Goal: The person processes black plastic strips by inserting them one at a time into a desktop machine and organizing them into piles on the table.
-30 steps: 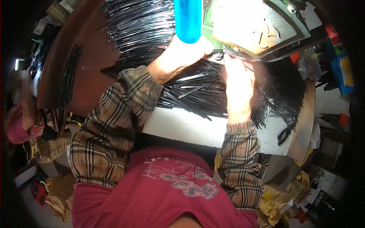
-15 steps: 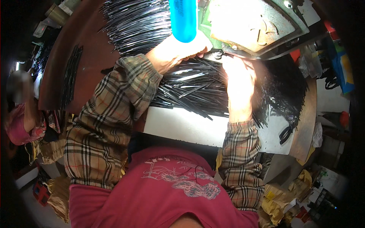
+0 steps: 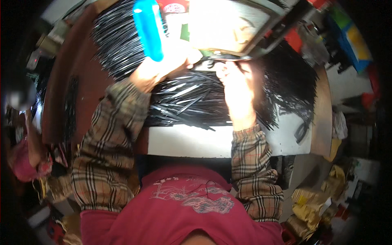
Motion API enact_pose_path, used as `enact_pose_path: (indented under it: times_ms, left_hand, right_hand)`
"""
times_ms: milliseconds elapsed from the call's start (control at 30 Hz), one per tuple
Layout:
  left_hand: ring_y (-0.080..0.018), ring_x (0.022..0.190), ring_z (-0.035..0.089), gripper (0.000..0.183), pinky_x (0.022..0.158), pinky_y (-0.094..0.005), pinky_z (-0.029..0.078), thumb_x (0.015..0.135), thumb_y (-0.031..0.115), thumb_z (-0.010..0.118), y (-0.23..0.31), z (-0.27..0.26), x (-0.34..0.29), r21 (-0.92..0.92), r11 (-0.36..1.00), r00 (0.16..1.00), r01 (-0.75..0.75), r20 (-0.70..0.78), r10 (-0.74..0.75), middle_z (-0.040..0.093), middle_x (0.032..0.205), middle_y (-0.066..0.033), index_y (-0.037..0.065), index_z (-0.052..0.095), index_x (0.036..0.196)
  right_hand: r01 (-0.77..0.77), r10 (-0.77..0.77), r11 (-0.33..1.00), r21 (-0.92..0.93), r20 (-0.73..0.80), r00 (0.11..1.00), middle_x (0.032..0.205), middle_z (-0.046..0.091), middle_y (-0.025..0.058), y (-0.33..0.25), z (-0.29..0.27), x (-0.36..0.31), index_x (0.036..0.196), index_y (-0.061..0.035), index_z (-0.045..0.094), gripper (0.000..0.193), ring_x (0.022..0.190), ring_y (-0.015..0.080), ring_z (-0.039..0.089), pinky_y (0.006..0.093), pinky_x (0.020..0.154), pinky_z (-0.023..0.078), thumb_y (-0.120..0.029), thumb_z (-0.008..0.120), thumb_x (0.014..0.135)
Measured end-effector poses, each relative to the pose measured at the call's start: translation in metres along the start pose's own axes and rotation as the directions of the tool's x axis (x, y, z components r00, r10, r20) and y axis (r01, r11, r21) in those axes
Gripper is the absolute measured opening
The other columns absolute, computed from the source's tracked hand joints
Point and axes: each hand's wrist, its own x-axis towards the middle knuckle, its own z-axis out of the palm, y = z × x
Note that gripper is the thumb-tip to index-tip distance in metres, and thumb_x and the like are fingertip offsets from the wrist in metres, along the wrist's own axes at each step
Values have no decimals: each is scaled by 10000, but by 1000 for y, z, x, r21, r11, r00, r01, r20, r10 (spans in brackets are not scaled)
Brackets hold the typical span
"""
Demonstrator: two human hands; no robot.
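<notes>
My left hand [image 3: 173, 59] is curled in glare under the blue cylindrical thing [image 3: 148, 28], and I cannot tell whether it grips anything. My right hand [image 3: 239, 87] has thumb and fingers bunched just below the metal edge [image 3: 232, 57] of the machine [image 3: 218, 28]; whether a strip is pinched there, I cannot tell. Loose thin black strips [image 3: 190, 98] lie between my forearms on the white work surface [image 3: 190, 141]. Working well here, I judge, means steady wrists, fingertips clear of that edge, and cuffs off the strips.
</notes>
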Motion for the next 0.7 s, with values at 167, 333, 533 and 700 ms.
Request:
enact_pose_path:
  times_ms: [167, 333, 533, 700]
  left_hand:
    - [-118, 688, 593, 222, 563, -226, 445, 833, 88, 635, 73, 6, -22, 199, 886, 900, 420, 39, -435, 636, 843, -76, -44, 617, 1011]
    - [-152, 680, 586, 224, 566, -233, 460, 848, 80, 616, 65, 35, -65, -221, 878, 834, 425, -281, -474, 610, 847, -103, -24, 584, 1044]
    - [-145, 719, 515, 192, 655, -254, 427, 935, 198, 564, 75, 70, -97, -354, 931, 902, 87, -368, -224, 541, 910, -57, 21, 556, 1009]
    - [-81, 616, 395, 238, 546, -215, 346, 991, 264, 470, 69, 83, -97, -513, 852, 924, 103, -267, -272, 442, 852, -20, 62, 533, 1097]
  right_hand:
    - [-293, 294, 956, 13, -15, 956, 763, 627, 76, -28, 6, -34, 888, -44, 579, 43, 732, 186, 652, 252, 614, 533, -75, 600, 870]
    - [-256, 262, 964, -71, 101, 960, 815, 650, 120, -38, 5, -86, 897, -25, 537, 98, 769, 213, 683, 271, 648, 568, -26, 626, 855]
    - [-10, 138, 891, -455, 250, 958, 875, 674, 72, -67, -33, -75, 978, -5, 648, 157, 812, 127, 655, 233, 667, 546, -19, 683, 825]
    - [274, -318, 83, -958, 235, 918, 841, 637, 49, -105, -96, -14, 883, -73, 682, 72, 676, 121, 602, 232, 598, 486, -90, 683, 814]
